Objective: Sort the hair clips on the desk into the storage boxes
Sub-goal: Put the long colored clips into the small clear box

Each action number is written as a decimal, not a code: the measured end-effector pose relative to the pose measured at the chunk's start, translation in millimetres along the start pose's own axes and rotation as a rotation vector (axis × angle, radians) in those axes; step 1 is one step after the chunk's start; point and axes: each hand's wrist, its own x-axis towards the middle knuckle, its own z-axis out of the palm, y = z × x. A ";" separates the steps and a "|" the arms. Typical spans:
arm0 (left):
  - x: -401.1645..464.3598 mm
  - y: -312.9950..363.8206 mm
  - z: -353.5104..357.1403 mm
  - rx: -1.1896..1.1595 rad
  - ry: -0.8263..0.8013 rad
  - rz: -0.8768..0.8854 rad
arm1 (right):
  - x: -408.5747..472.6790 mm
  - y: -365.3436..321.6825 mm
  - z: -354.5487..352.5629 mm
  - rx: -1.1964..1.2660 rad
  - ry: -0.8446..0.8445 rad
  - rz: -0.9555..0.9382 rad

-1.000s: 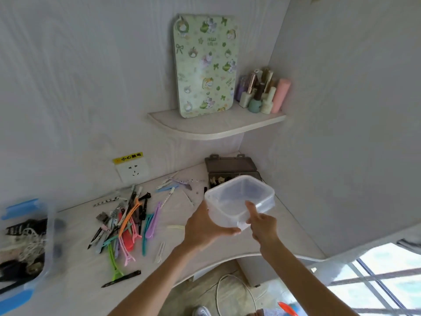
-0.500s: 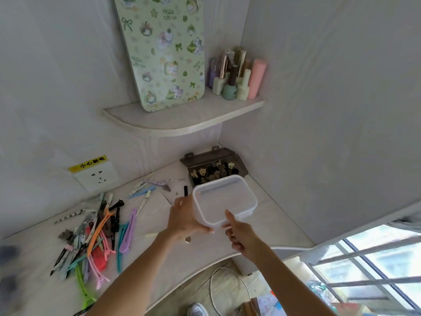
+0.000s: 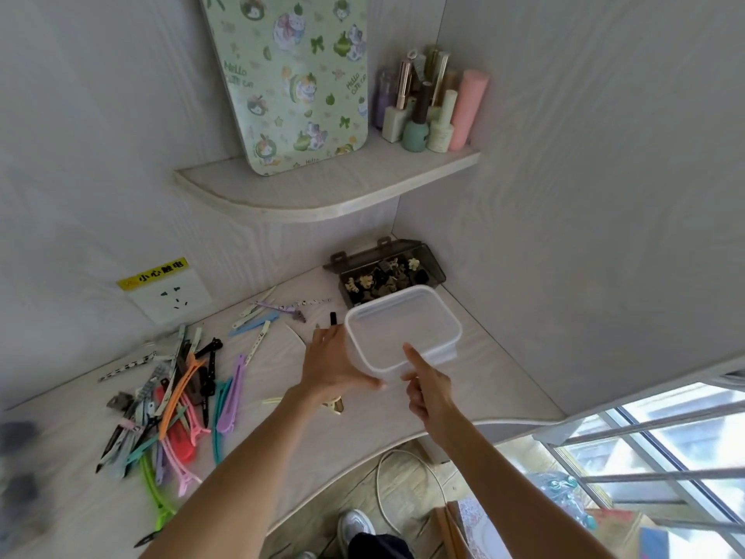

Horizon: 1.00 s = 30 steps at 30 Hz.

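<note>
Clear storage box (image 3: 403, 332) is empty, lid off, and sits lower and further toward the back right corner than a second ago. It is now just in front of the dark box (image 3: 387, 276), which is open and already has small clips in it. I can't tell whether the clear box's base is touching the surface (image 3: 282, 445) yet; it looks at or just above it.

Meaning for the task: a second bin is being staged next to the first, and no clip has gone into it. Sorting proper hasn't started for this box.

Hair clips (image 3: 173, 401) are in a loose pile on the left of the surface, well apart from both boxes. A few strays (image 3: 262, 316) lie nearer the wall, between the pile and the boxes.

Left hand (image 3: 334, 365): the grip is wrapped on the clear box's left near corner, thumb along the front edge, forearm reaching in from lower left.

Right hand (image 3: 427, 385): half a second ago it sat just off the near rim. Now it is at the rim with the index finger extended and touching it, other fingers curled and holding nothing. It steadies rather than carries.

Likely next: release the box, go back to the pile.
</note>
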 end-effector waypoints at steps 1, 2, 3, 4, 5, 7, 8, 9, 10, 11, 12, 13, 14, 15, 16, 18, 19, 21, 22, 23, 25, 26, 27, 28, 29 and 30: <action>-0.4 -0.4 0.1 -0.004 0.003 -0.002 | -0.5 1.9 2.5 0.009 0.044 -0.013; -1.3 -1.8 0.1 -0.007 0.001 -0.008 | -1.0 4.7 4.8 0.021 0.083 -0.021; -2.0 -2.7 0.7 -0.007 -0.001 -0.015 | -2.7 6.0 6.0 0.027 0.107 -0.029; -2.2 -3.1 0.8 -0.006 0.003 -0.018 | -3.2 6.3 6.1 0.022 0.107 -0.033; -2.8 -2.8 0.9 0.000 0.002 -0.015 | -3.5 6.8 4.7 0.007 0.094 -0.031; -4.6 -1.3 1.1 0.006 -0.006 -0.007 | -6.9 4.8 -3.1 -0.056 0.049 -0.036; -6.0 -0.6 1.3 0.007 -0.013 -0.008 | -10.0 2.9 -8.2 -0.086 0.030 -0.058; -7.8 -0.1 1.6 0.011 -0.022 -0.010 | -13.9 0.2 -13.4 -0.112 0.018 -0.089; -9.8 0.0 1.8 0.013 -0.031 -0.008 | -17.6 -1.4 -18.8 -0.130 0.010 -0.129; -12.0 0.5 1.9 0.016 -0.040 -0.002 | -23.0 -3.6 -24.7 -0.138 0.010 -0.174; -14.1 1.1 1.7 0.015 -0.045 0.009 | -28.1 -6.6 -31.7 -0.131 0.008 -0.230; -16.6 1.0 0.9 0.008 -0.053 0.016 | -33.1 -10.8 -36.5 -0.107 -0.011 -0.289; -19.2 0.8 0.2 0.002 -0.066 0.017 | -36.2 -15.2 -40.7 -0.086 -0.041 -0.362; -21.1 1.3 -1.4 0.001 -0.078 0.020 | -39.2 -23.4 -44.1 -0.094 -0.077 -0.439; -22.6 1.0 -1.9 0.004 -0.096 0.021 | -40.0 -32.3 -45.3 -0.136 -0.104 -0.509; -24.7 1.5 -3.1 0.017 -0.124 0.023 | -33.4 -52.8 -40.6 -0.281 -0.139 -0.621; -24.9 1.7 -2.7 0.036 -0.134 0.026 | -24.4 -61.1 -36.9 -0.394 -0.112 -0.690; -24.4 2.8 -3.3 0.080 -0.143 0.021 | 2.1 -70.8 -30.6 -0.796 0.017 -0.854; -23.9 2.9 -3.8 0.095 -0.145 0.017 | 14.9 -72.8 -28.2 -1.017 0.054 -0.865; -24.3 3.3 -3.9 0.107 -0.151 0.018 | 24.4 -74.0 -27.1 -1.202 0.065 -0.844; -24.0 4.1 -4.9 0.135 -0.163 0.021 | 40.5 -75.7 -26.4 -1.452 0.048 -0.787; -23.9 5.0 -5.2 0.142 -0.171 0.021 | 44.3 -77.8 -25.8 -1.519 0.042 -0.755; -23.6 5.9 -6.1 0.141 -0.176 0.020 | 48.4 -80.2 -24.4 -1.565 0.035 -0.720; -23.4 7.4 -7.0 0.142 -0.181 0.024 | 49.3 -83.5 -23.6 -1.591 0.026 -0.696; -23.1 7.9 -7.8 0.145 -0.181 0.028 | 49.6 -86.9 -22.2 -1.612 0.022 -0.693; -22.3 8.7 -8.1 0.150 -0.178 0.035 | 49.0 -89.8 -22.7 -1.628 0.035 -0.714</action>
